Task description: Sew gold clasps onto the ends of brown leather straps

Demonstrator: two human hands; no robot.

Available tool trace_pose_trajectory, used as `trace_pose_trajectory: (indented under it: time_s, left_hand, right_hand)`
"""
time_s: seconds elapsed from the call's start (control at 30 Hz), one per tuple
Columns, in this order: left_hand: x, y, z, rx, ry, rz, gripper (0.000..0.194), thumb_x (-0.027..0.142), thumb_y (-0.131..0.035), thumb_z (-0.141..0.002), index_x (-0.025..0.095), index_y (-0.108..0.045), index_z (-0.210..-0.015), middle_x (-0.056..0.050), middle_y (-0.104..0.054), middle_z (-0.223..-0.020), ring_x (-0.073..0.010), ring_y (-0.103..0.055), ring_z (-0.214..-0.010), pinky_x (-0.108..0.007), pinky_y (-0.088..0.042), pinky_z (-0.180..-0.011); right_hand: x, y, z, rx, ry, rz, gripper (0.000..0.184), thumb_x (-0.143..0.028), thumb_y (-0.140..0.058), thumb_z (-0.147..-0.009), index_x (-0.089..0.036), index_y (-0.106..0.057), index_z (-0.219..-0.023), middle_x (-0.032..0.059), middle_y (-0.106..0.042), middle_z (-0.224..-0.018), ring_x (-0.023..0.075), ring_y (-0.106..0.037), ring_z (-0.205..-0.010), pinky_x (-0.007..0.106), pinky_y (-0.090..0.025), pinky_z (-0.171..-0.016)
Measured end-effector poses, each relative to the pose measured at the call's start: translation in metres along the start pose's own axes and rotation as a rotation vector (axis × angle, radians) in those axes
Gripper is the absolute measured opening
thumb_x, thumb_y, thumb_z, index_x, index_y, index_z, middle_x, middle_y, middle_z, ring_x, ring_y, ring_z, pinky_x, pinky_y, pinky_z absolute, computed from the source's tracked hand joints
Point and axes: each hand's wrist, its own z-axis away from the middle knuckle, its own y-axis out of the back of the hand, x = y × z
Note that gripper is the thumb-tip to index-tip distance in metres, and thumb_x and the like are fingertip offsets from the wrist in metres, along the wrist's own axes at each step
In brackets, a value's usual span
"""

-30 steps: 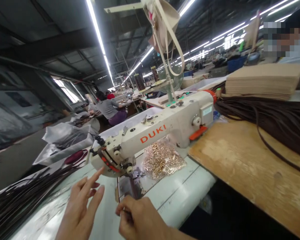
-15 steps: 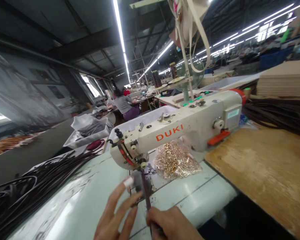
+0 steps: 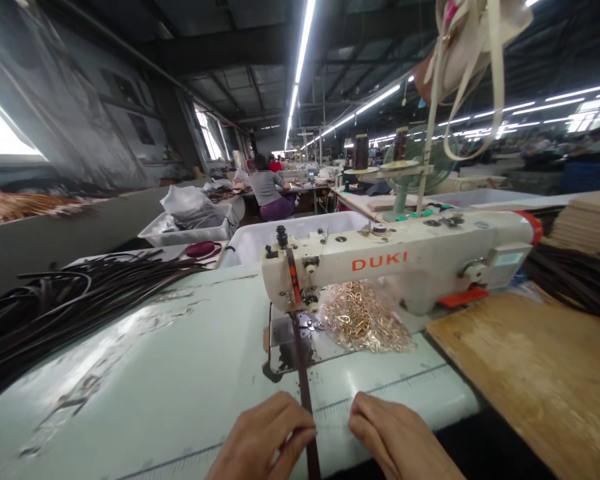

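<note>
A narrow dark brown strap point(image 3: 303, 373) runs from under the sewing machine's head point(image 3: 290, 277) toward me across the pale green bed. At the strap's left edge is my left hand point(image 3: 267, 440), its thumb and forefinger closed in a pinch that overlaps the strap. To the right of the strap, apart from it, my right hand point(image 3: 400, 437) has its fingertips pressed together. What they hold, if anything, is too fine to make out. The metal needle plate point(image 3: 285, 343) lies beneath the strap's far end.
A clear bag of gold-coloured metal clasps point(image 3: 365, 317) lies under the machine arm. Dark straps point(image 3: 80, 300) are heaped on the left, and a worn wooden board point(image 3: 525, 360) sits right. Behind stands a white bin point(image 3: 300, 223); farther off, a person point(image 3: 270, 187) sits at a table.
My left hand has drawn back from beside the needle, its spread fingers now pinched at the strap. My right hand has let go of the strap and moved right. The view has turned left.
</note>
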Motion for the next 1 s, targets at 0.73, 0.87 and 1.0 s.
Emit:
trace_pose_trajectory:
  time_s: [0.73, 0.87, 1.0]
  left_hand:
    - [-0.088, 0.013, -0.064, 0.111, 0.508, -0.261, 0.023, 0.026, -0.049, -0.087, 0.025, -0.071, -0.087, 0.002, -0.069, -0.086, -0.0173, -0.061, -0.071, -0.026, -0.042, -0.066]
    - [-0.096, 0.007, -0.068, 0.138, 0.483, -0.359, 0.023, 0.030, -0.048, -0.091, 0.028, -0.071, -0.093, 0.002, -0.069, -0.097, -0.0225, -0.061, -0.084, -0.031, -0.040, -0.073]
    - [-0.095, 0.002, -0.066, 0.144, 0.420, -0.446, 0.025, 0.033, -0.045, -0.094, 0.029, -0.070, -0.095, 0.002, -0.068, -0.099, -0.0204, -0.059, -0.078, -0.033, -0.037, -0.073]
  right_hand:
    - [-0.017, 0.037, -0.024, -0.128, 0.301, -0.151, 0.027, -0.013, -0.060, -0.086, -0.029, -0.061, -0.109, -0.0023, -0.056, -0.113, 0.0096, -0.056, -0.099, 0.017, -0.041, -0.087]
    - [-0.003, 0.043, -0.077, 0.108, 0.123, 0.316, 0.020, -0.013, -0.046, -0.092, -0.016, -0.066, -0.091, 0.0073, -0.064, -0.089, 0.0193, -0.062, -0.081, 0.029, -0.045, -0.074]
    - [0.006, 0.043, -0.124, 0.123, 0.148, 0.436, 0.021, -0.029, -0.049, -0.093, -0.019, -0.067, -0.091, 0.0071, -0.067, -0.088, 0.0224, -0.063, -0.084, 0.028, -0.043, -0.071]
